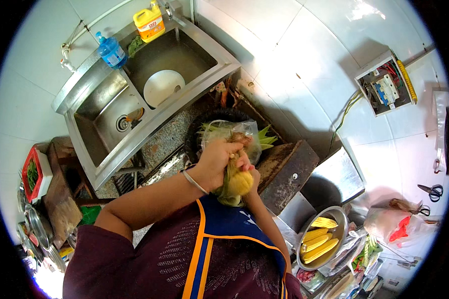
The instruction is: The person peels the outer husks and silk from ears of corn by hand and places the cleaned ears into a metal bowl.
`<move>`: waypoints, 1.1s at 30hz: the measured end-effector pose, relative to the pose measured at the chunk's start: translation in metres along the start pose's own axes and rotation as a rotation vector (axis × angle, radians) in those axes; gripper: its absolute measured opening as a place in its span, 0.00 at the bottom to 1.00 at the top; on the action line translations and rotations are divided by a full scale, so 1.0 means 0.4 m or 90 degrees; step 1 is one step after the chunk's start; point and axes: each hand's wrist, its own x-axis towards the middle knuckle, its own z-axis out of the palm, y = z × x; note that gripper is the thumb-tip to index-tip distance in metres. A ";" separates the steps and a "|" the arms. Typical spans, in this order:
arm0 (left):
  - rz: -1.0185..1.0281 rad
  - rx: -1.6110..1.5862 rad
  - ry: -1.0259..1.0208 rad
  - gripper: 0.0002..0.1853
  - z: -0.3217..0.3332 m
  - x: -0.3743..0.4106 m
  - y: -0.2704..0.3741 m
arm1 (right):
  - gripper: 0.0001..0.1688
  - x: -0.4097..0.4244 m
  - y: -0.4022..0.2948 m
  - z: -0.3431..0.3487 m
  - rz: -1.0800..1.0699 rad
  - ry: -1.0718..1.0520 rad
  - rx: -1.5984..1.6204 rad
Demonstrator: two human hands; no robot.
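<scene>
An ear of corn (240, 183) with its husk partly pulled down is close in front of my chest, its yellow kernels showing. My left hand (217, 161), with a light bangle at the wrist, grips the husk and silk near the upper end. Beside the ear is my right hand (251, 175), closed around it and partly hidden by the corn. Behind both hands, a clear plastic bag (257, 130) and green husk leaves (266, 139) lie over a dark round bin (192, 136). Several husked ears (320, 248) rest in a metal bowl (345, 224) at the right.
A two-basin steel sink (108, 164) stands at upper left, holding a white bowl (164, 88). On its back edge are a blue pump bottle (112, 52) and a yellow detergent jug (149, 24). An uncovered electrical box (387, 84) and scissors (432, 191) are on the right wall.
</scene>
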 end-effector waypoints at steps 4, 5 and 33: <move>-0.052 -0.136 -0.100 0.17 0.019 -0.014 -0.087 | 0.29 -0.030 0.022 -0.034 0.036 -0.172 0.066; -0.058 -0.176 -0.139 0.16 0.016 -0.009 -0.107 | 0.30 -0.018 0.015 -0.039 0.041 -0.210 0.057; 0.386 -0.342 0.186 0.16 -0.060 0.284 0.085 | 0.20 0.285 -0.221 -0.215 0.128 0.116 0.318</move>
